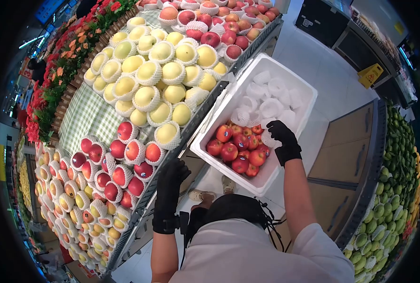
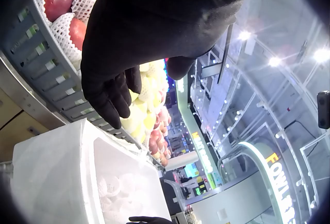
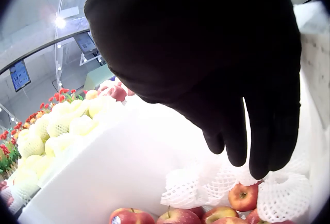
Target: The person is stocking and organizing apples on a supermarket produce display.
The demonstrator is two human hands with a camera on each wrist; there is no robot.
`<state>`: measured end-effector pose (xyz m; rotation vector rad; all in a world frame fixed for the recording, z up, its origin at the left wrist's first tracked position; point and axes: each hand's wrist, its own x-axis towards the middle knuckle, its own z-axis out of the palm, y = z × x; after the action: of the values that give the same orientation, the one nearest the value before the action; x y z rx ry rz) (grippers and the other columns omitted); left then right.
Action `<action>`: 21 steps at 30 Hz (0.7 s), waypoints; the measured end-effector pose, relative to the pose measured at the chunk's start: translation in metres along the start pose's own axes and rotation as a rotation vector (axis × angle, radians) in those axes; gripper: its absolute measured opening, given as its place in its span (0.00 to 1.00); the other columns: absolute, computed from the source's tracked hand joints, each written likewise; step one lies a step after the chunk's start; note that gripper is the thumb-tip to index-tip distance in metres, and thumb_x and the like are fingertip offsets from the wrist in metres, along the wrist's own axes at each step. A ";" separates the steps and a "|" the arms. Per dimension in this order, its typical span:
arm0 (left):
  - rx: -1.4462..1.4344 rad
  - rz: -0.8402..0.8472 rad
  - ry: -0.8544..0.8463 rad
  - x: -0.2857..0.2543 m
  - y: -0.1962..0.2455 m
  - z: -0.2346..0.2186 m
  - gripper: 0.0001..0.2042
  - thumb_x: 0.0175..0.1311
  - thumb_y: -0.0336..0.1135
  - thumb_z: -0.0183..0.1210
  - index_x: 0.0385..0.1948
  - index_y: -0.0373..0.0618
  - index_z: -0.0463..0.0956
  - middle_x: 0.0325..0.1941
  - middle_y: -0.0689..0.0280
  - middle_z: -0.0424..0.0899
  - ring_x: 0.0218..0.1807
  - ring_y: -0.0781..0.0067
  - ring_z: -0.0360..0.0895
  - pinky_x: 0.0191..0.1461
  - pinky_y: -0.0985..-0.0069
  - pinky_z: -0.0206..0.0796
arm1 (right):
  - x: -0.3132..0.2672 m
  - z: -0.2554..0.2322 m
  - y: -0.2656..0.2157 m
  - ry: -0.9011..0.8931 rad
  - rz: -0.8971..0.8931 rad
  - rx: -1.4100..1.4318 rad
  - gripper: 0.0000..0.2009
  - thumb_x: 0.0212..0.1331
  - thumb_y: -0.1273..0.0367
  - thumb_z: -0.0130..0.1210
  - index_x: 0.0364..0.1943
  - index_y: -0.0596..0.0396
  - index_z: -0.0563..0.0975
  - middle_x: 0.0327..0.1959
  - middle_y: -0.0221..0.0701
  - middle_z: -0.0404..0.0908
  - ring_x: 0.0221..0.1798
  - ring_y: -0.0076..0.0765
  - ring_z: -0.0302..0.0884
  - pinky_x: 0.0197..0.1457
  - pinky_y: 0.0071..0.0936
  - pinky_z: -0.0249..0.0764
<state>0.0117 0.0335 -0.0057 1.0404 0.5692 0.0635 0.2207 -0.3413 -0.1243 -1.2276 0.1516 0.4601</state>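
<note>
A white foam box (image 1: 300, 127) holds red apples (image 1: 240, 141) at its near end and empty white foam nets (image 1: 271, 108) at its far end. My black-gloved right hand (image 1: 286, 142) is over the box's right side, fingers bent downward. In the right wrist view, the fingertips of that hand (image 3: 206, 64) overlap a foam net (image 3: 283, 198) beside the apples; contact is unclear. The left hand (image 1: 170, 188), also gloved, hangs at the display's edge near netted red apples (image 1: 135, 186). Its fingers curl loosely around nothing in the left wrist view, where the hand (image 2: 160, 33) covers the top.
Netted yellow fruit (image 1: 146, 70) and more red apples (image 1: 229, 37) fill the slanted display left of the box. A grey slatted rail (image 2: 56, 69) edges it. Cardboard-coloured panels (image 1: 349, 146) and a green fruit stand (image 1: 384, 207) are on the right, with a yellow floor sign (image 1: 370, 74) beyond.
</note>
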 end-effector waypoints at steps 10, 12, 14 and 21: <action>-0.022 0.050 0.006 -0.015 0.008 -0.014 0.17 0.72 0.38 0.51 0.53 0.36 0.72 0.49 0.58 0.80 0.50 0.63 0.80 0.59 0.64 0.72 | 0.026 0.041 -0.010 -0.063 -0.071 -0.752 0.15 0.57 0.63 0.54 0.37 0.62 0.81 0.31 0.38 0.84 0.33 0.32 0.81 0.39 0.30 0.76; -0.045 0.067 0.018 -0.020 0.011 -0.017 0.16 0.71 0.38 0.51 0.52 0.36 0.73 0.49 0.57 0.80 0.50 0.63 0.80 0.59 0.64 0.72 | 0.021 0.057 -0.011 -0.063 -0.096 -0.773 0.15 0.58 0.62 0.53 0.35 0.63 0.80 0.29 0.37 0.83 0.31 0.30 0.80 0.37 0.29 0.75; -0.078 0.073 0.033 -0.023 0.011 -0.024 0.16 0.69 0.38 0.53 0.51 0.36 0.73 0.48 0.57 0.80 0.50 0.64 0.80 0.59 0.65 0.72 | 0.015 0.074 -0.015 -0.078 -0.127 -0.780 0.15 0.59 0.62 0.53 0.33 0.63 0.79 0.27 0.36 0.82 0.30 0.30 0.79 0.37 0.29 0.75; -0.087 0.118 0.128 -0.042 0.013 -0.048 0.17 0.71 0.40 0.52 0.52 0.37 0.73 0.51 0.58 0.80 0.52 0.63 0.79 0.60 0.64 0.72 | 0.018 0.110 0.009 -0.098 -0.314 -0.874 0.14 0.64 0.63 0.53 0.24 0.58 0.75 0.18 0.30 0.72 0.21 0.24 0.64 0.27 0.30 0.64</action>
<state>-0.0442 0.0657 0.0044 0.9895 0.6152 0.2578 0.2184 -0.2325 -0.1008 -2.0367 -0.3645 0.3095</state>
